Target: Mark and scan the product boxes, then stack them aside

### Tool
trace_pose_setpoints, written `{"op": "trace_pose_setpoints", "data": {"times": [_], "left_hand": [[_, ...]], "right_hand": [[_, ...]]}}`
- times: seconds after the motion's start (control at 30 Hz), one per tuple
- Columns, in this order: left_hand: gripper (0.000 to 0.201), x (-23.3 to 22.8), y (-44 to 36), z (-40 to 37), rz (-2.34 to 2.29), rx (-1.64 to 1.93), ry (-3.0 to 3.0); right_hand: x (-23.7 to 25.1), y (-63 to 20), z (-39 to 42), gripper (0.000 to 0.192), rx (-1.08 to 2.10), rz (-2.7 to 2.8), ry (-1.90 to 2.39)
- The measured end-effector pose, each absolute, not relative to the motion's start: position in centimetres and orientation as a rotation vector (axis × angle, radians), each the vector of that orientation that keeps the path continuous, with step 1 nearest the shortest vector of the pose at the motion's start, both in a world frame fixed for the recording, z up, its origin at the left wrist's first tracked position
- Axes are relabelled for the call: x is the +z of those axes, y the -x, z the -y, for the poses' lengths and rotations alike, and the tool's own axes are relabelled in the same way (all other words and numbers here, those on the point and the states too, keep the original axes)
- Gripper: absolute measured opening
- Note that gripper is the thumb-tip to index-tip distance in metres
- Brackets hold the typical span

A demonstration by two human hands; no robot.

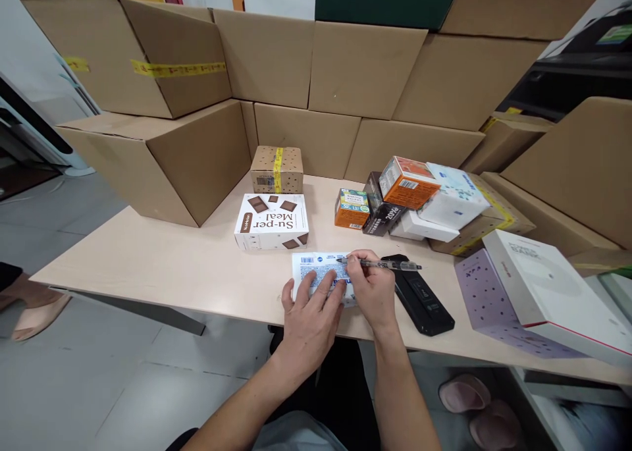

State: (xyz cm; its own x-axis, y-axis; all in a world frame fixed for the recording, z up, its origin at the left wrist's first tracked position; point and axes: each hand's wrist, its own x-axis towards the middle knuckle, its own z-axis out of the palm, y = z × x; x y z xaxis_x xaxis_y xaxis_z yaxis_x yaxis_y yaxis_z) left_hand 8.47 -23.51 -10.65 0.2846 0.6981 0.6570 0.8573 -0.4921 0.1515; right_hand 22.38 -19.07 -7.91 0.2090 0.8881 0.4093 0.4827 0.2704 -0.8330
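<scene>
The left hand [310,319] lies flat on a small white-and-blue labelled carton [318,273] at the pale wooden bench's [162,266] near edge; the right hand [374,286] grips a clear pen [382,264], tip on the carton; marking looks underway, unfinished.

Looking like a packing or stockroom corner: plain brown cartons [276,62] stacking up as a wall behind a pale worktable [148,266], some carrying yellow tape [178,68]. Small retail boxes [424,197] piling at the table's right, a barcode-labelled parcel [276,168] sitting near the back, grey tiled floor [99,378] showing underneath.
</scene>
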Motion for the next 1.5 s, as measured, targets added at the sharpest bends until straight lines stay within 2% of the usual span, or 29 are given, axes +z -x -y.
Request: {"op": "trace_pose_setpoints", "data": {"times": [0.47,0.7,0.9,1.17,1.37,1.43,1.5], "left_hand": [[0.035,-10.7,-8.4,23.6,1.448,-0.99,2.34],[0.034,-10.6,-7.8,23.3,1.445,-1.022,2.358],[0.03,-10.6,-7.8,23.1,1.468,-1.039,2.342],[0.033,-10.2,-8.8,24.1,1.496,-0.963,2.285],[0.038,-10.4,-8.9,24.4,1.463,-0.916,2.345],[0.04,-10.5,-8.8,24.3,1.422,-0.918,2.366],[0.041,-10.7,-8.8,24.1,1.382,-0.934,2.375]], "right_hand": [[-7.4,-22.0,19.1,0.021,0.38,1.54,1.389],[-7.9,-24.1,19.5,0.027,0.549,0.989,1.214],[-9.3,-28.8,19.7,0.035,0.68,1.458,1.725],[-9.8,-27.2,19.1,0.028,0.329,1.638,2.236],[-10.1,-28.8,21.9,0.048,-0.132,1.482,2.282],[-10.4,-30.0,22.7,0.064,-0.129,1.456,2.434],[-10.6,-31.0,23.1,0.076,0.011,1.453,2.551]]}}
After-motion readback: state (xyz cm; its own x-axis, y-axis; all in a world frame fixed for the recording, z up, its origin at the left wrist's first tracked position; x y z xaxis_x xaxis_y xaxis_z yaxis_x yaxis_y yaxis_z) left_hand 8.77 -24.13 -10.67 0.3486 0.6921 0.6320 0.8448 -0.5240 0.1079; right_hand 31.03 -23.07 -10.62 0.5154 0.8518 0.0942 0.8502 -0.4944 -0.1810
